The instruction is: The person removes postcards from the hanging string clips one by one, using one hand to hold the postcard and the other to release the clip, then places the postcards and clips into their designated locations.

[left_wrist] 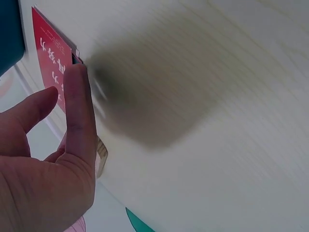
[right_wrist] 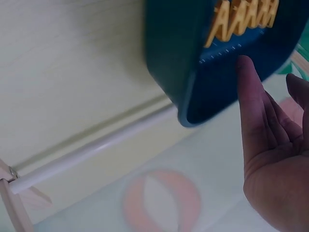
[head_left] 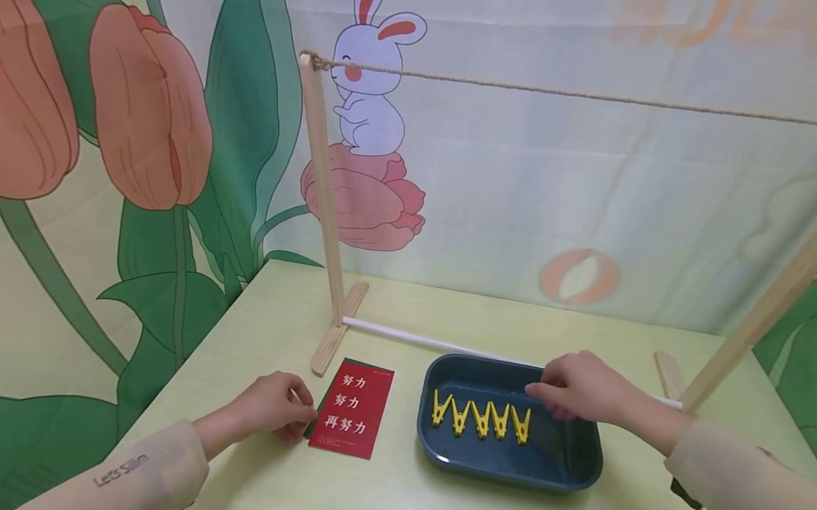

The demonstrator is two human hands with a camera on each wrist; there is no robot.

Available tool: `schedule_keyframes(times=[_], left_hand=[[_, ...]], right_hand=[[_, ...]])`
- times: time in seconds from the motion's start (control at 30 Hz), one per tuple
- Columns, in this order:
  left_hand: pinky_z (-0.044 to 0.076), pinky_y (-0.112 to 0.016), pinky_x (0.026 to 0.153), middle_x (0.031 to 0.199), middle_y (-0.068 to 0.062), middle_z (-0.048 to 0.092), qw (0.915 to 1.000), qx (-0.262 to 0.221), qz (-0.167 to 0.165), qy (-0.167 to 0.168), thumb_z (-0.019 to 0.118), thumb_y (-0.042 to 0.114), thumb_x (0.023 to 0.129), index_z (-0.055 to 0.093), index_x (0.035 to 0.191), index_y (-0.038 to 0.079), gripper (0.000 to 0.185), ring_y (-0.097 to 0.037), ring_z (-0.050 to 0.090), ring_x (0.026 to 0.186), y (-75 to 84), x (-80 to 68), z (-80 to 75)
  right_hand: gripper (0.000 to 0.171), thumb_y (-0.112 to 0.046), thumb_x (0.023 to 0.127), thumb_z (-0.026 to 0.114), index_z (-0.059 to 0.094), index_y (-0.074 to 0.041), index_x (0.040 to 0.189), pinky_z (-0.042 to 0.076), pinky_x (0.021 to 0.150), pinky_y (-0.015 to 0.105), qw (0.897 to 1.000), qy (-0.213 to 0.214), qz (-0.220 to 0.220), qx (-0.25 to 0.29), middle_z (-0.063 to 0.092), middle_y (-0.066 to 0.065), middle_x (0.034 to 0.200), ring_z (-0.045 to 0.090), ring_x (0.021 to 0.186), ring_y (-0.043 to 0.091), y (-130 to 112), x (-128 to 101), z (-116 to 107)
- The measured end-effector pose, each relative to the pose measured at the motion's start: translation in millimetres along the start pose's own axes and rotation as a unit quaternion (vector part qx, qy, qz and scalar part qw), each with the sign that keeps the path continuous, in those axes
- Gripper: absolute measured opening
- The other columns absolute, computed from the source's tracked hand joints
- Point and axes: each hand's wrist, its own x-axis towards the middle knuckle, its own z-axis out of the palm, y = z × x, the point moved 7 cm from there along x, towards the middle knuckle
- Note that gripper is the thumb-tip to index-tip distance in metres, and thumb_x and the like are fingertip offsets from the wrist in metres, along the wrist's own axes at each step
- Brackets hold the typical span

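A red card (head_left: pixel 352 418) with white characters lies flat on the pale table (head_left: pixel 257 332). My left hand (head_left: pixel 293 414) rests at the card's left edge, and in the left wrist view a straight finger of the left hand (left_wrist: pixel 77 111) touches the card's (left_wrist: pixel 50 53) corner. To the right stands a dark blue tray (head_left: pixel 509 475) holding a row of several yellow clothespins (head_left: pixel 481 420). My right hand (head_left: pixel 550 399) hovers over the tray's far right part with relaxed fingers, holding nothing. In the right wrist view the right hand (right_wrist: pixel 260 111) is beside the tray (right_wrist: pixel 178 58) and the clothespins (right_wrist: pixel 241 17).
A wooden frame stands behind the tray: a left post (head_left: pixel 323 192), a right post (head_left: pixel 764 312) and a white rod (head_left: pixel 406 336) along the table. A rope (head_left: pixel 590 96) runs between the posts overhead. A printed cloth backdrop closes the back and left.
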Motion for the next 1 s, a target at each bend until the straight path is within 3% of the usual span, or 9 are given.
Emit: schedule_keyframes(times=[0.13, 0.27, 0.47, 0.6, 0.83, 1.0], left_hand=[[0.066, -0.035, 0.066, 0.087, -0.009, 0.070, 1.0000, 0.005, 0.004, 0.007, 0.079, 0.015, 0.097, 0.067, 0.111, -0.001, 0.024, -0.021, 0.072, 0.069, 3.6, 4.4, -5.5], [0.066, -0.035, 0.066, 0.090, -0.009, 0.070, 0.9993, 0.005, 0.028, 0.025, 0.079, 0.016, 0.098, 0.067, 0.118, -0.001, 0.029, -0.020, 0.072, 0.069, 13.5, 8.2, -13.6], [0.061, -0.032, 0.061, 0.091, -0.008, 0.071, 0.9898, 0.064, 0.088, 0.093, 0.078, 0.017, 0.098, 0.065, 0.124, -0.002, 0.034, -0.017, 0.069, 0.067, 25.7, 7.5, -32.8], [0.060, -0.037, 0.066, 0.095, -0.007, 0.075, 0.9711, 0.123, 0.129, 0.159, 0.077, 0.019, 0.098, 0.068, 0.123, 0.000, 0.032, -0.019, 0.071, 0.076, 28.6, 3.9, -45.4], [0.063, -0.056, 0.077, 0.116, -0.021, 0.074, 0.9215, 0.211, 0.182, 0.271, 0.076, 0.018, 0.097, 0.069, 0.124, 0.000, 0.033, -0.036, 0.075, 0.096, 25.0, -7.8, -56.6], [0.060, -0.064, 0.089, 0.137, -0.029, 0.064, 0.9116, 0.241, 0.177, 0.282, 0.077, 0.021, 0.097, 0.064, 0.137, -0.001, 0.048, -0.049, 0.067, 0.119, 12.8, -14.0, -53.8]], right_hand=[[0.031, -0.034, 0.103, 0.073, 0.072, -0.016, 0.079, 0.058, 0.059, 0.025, 1.000, 0.023, 0.001, 0.012, 0.068, -0.009, 0.067, 0.068, 0.060, 0.009, -5, -10, -14], [0.021, -0.031, 0.103, 0.074, 0.076, -0.017, 0.087, 0.059, 0.061, 0.025, 0.998, 0.063, 0.006, 0.011, 0.070, -0.010, 0.071, 0.069, 0.064, 0.010, -6, -21, -30], [0.019, -0.032, 0.102, 0.076, 0.080, -0.014, 0.108, 0.061, 0.069, 0.026, 0.992, 0.121, 0.015, 0.008, 0.077, -0.011, 0.090, 0.074, 0.078, 0.010, 2, -41, -42], [0.025, -0.031, 0.102, 0.076, 0.079, -0.010, 0.115, 0.063, 0.078, 0.029, 0.986, 0.167, 0.024, 0.003, 0.080, -0.007, 0.100, 0.075, 0.087, 0.011, 12, -56, -44], [0.033, -0.023, 0.102, 0.076, 0.073, -0.001, 0.126, 0.066, 0.082, 0.037, 0.971, 0.237, 0.033, 0.012, 0.079, 0.011, 0.115, 0.079, 0.097, 0.026, 26, -75, -41], [0.042, -0.023, 0.100, 0.079, 0.070, -0.001, 0.133, 0.062, 0.089, 0.056, 0.957, 0.286, 0.045, -0.025, 0.076, 0.021, 0.122, 0.076, 0.105, 0.040, 39, -93, -38]])
